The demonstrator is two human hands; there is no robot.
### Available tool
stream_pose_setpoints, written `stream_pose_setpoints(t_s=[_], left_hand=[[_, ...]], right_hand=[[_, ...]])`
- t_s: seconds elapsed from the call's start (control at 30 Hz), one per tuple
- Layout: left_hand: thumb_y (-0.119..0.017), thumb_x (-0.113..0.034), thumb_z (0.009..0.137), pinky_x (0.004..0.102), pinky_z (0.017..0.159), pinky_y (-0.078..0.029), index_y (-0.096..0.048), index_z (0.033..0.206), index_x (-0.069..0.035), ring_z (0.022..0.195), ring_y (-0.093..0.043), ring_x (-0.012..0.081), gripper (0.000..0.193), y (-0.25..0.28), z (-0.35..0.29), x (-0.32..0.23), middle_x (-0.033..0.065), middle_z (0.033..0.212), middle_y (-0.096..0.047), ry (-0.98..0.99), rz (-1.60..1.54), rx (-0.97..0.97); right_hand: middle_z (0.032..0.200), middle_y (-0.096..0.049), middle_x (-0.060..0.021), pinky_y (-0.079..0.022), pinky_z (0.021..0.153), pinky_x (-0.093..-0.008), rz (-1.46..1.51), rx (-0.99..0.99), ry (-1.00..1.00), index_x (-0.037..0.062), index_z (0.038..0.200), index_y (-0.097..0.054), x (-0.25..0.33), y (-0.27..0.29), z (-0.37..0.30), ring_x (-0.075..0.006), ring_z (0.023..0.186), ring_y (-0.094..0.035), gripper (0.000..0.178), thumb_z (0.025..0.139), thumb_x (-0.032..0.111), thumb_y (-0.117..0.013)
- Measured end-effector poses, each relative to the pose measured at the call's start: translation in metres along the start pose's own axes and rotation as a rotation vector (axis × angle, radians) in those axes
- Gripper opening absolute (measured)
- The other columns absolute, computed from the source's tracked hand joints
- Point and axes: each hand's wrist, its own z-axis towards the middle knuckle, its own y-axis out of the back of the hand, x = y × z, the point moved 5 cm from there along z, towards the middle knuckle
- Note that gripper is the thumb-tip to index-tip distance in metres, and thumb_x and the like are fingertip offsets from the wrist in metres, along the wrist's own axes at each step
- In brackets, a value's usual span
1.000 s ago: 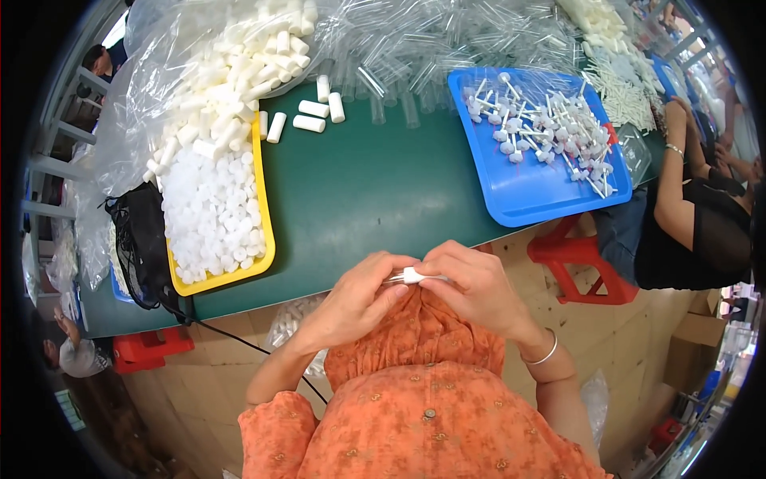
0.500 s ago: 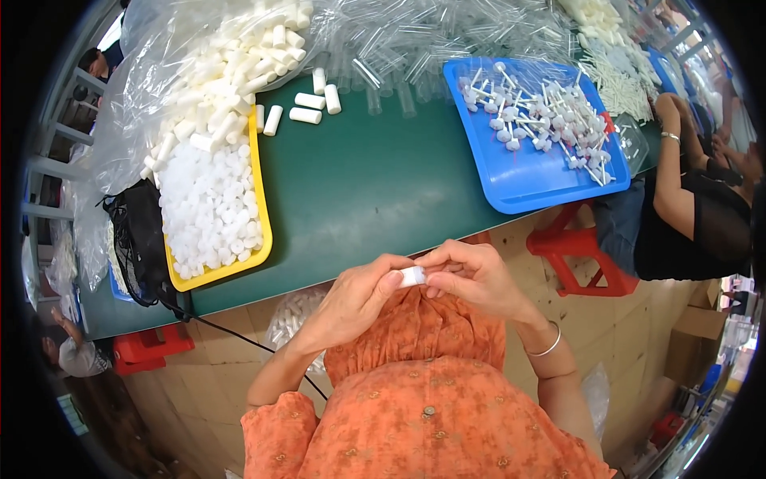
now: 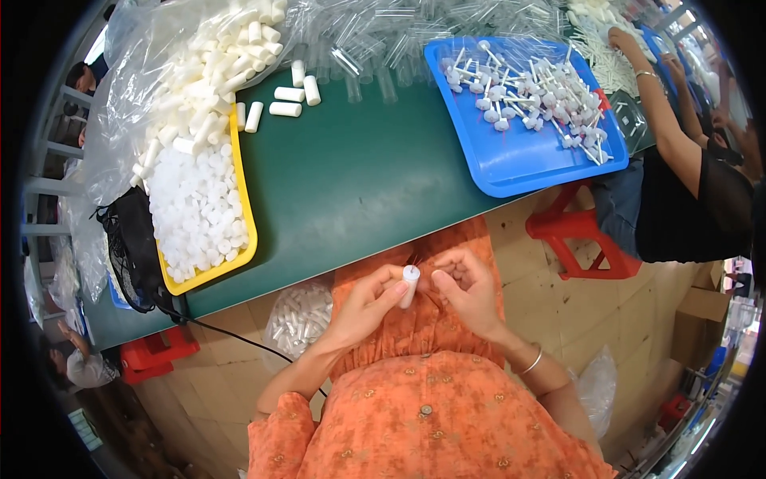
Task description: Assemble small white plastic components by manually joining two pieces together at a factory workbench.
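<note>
Over my lap, just off the table's near edge, my left hand (image 3: pixel 365 301) pinches a small white cylinder (image 3: pixel 409 287) between thumb and fingers. The cylinder stands nearly upright, and a paler round end with a small dark mark at its middle faces up. Close to its right side is my right hand (image 3: pixel 471 294), apart from the cylinder, with thumb and fingertips pressed together. Whatever those fingertips may hold is too small to make out.
A yellow tray (image 3: pixel 250 215) of white caps stands left, beside loose white foam cylinders (image 3: pixel 285 108). At right lies a blue tray (image 3: pixel 503 172) of capped white sticks. Clear tubes (image 3: pixel 383 40) pile up behind. A co-worker's arm (image 3: pixel 670 120) reaches across at far right.
The cylinder has turned from lying sideways to nearly upright in my left hand. My right hand has come off it and moved slightly right. The co-worker's arm has reached farther over the table.
</note>
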Motion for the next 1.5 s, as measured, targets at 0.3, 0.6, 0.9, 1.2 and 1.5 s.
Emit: stream_pose_setpoints(t_s=[0.3, 0.6, 0.9, 1.2, 1.5], left_hand=[[-0.055, -0.023, 0.101, 0.0256, 0.078, -0.052, -0.059, 0.110, -0.001, 0.087, -0.060, 0.0084, 0.025, -0.014, 0.035, 0.020, 0.0109, 0.125, -0.062, -0.013, -0.236, -0.309], [-0.045, -0.025, 0.103, 0.0267, 0.085, -0.051, -0.058, 0.123, 0.004, 0.100, -0.062, 0.0150, 0.038, -0.018, 0.039, 0.003, 0.0134, 0.123, -0.064, 0.060, -0.386, -0.200], [-0.053, -0.022, 0.100, 0.0333, 0.100, -0.043, -0.062, 0.118, 0.002, 0.114, -0.056, 0.0176, 0.031, -0.014, 0.038, 0.007, 0.0116, 0.125, -0.062, 0.032, -0.490, -0.168], [-0.053, -0.028, 0.100, 0.0325, 0.096, -0.044, -0.063, 0.114, 0.001, 0.106, -0.058, 0.0178, 0.033, -0.006, 0.032, 0.010, 0.0083, 0.112, -0.065, 0.143, -0.456, -0.208], [-0.056, -0.025, 0.100, 0.0300, 0.079, -0.056, -0.060, 0.109, -0.004, 0.094, -0.067, 0.0167, 0.023, -0.005, -0.002, 0.005, 0.0096, 0.105, -0.068, 0.000, -0.536, -0.155]], right_hand=[[0.093, -0.053, 0.0004, -0.043, 0.066, -0.0225, 0.656, -0.132, -0.274, 0.0096, 0.116, -0.050, -0.031, -0.037, 0.000, -0.0070, 0.077, -0.050, 0.030, 0.107, 0.036, -0.037], [0.068, -0.036, 0.0062, -0.025, 0.049, -0.0216, 1.173, -0.088, -0.568, 0.0150, 0.094, -0.046, -0.006, -0.041, 0.012, -0.0059, 0.054, -0.028, 0.028, 0.107, 0.038, -0.036], [0.067, -0.036, 0.0061, -0.023, 0.045, -0.0208, 1.029, 0.079, -0.625, 0.0136, 0.092, -0.044, -0.007, -0.025, 0.011, -0.0046, 0.051, -0.027, 0.031, 0.107, 0.039, -0.035], [0.065, -0.044, 0.0036, -0.025, 0.045, -0.0209, 0.748, 0.000, -0.381, 0.0110, 0.089, -0.050, -0.020, -0.038, 0.015, -0.0058, 0.052, -0.033, 0.042, 0.106, 0.046, -0.034], [0.127, -0.053, -0.0166, -0.048, 0.092, -0.0379, -0.678, 0.158, 0.536, -0.0003, 0.131, -0.052, 0.058, -0.018, 0.004, -0.0325, 0.111, -0.056, 0.069, 0.069, 0.012, -0.081]])
